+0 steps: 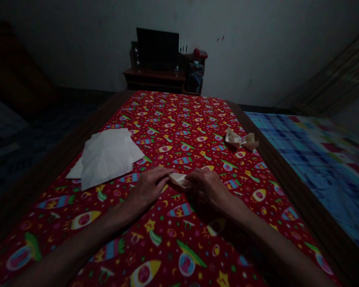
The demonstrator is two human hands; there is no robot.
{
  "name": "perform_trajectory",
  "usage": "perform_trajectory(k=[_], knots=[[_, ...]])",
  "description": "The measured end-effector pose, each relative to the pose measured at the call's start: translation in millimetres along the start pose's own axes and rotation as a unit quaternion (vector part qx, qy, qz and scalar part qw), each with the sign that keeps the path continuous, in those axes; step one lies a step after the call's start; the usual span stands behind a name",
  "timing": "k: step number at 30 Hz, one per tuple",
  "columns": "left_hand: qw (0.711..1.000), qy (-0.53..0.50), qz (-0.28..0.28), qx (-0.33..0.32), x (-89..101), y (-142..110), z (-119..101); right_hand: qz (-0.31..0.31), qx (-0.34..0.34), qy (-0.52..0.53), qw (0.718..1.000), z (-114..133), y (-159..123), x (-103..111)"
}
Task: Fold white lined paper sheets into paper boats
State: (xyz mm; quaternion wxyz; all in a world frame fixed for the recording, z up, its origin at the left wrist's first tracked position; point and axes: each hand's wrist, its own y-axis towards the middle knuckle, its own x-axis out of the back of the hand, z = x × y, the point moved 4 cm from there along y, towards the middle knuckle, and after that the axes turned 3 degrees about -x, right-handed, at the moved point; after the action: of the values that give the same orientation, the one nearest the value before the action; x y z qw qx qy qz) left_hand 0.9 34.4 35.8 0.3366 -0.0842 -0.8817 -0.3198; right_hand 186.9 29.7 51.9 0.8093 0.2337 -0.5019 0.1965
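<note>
Jointly held — left hand (151, 182), right hand (208, 184) — 1 folded paper (179, 180).

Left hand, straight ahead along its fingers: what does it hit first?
The left hand would meet the folded paper first, which appears to be right at its fingertips. Just beyond, roughly in line, is the right hand, though exact depth is hard to judge in this dim view.

The red printed cloth (167, 235) carries rockets, stars and crescents in yellow, blue, green and pink; the fanned stack of paper sheets (107, 155) is plain whitish; the small folded paper (179, 180) and the bow-shaped folded paper (248, 142) both show pale and tan faces; the checked fabric (305, 159) mixes blue, red and white.
</note>
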Motion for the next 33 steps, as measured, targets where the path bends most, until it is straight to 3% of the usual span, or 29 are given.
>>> perform_trajectory(k=[7,13,16,19,23,27,33], knots=[[0.999,-0.043,0.002,0.021,-5.3,-10,0,0.06,-0.012,-0.113,0.992,8,3,-9],[0.998,-0.058,-0.009,-0.008,-10.7,-13,-8,0.049,0.024,-0.145,0.988,15,1,-9],[0.997,-0.053,-0.039,0.049,-6.1,-8,-7,0.032,0.001,-0.068,0.997,8,-2,1],[0.982,-0.112,-0.037,0.149,-7.9,-4,0,0.01,-0.063,0.072,0.995,-4,-1,12],[0.916,-0.275,0.029,0.289,-26.3,-5,5,-0.033,-0.188,0.281,0.94,-19,-1,8],[0.879,-0.35,0.052,0.32,-35.6,-6,-6,-0.051,-0.228,0.378,0.896,-18,-2,-7],[0.853,-0.387,0.008,0.351,-32.0,-6,-9,-0.062,-0.223,0.375,0.898,-13,-4,-13]])
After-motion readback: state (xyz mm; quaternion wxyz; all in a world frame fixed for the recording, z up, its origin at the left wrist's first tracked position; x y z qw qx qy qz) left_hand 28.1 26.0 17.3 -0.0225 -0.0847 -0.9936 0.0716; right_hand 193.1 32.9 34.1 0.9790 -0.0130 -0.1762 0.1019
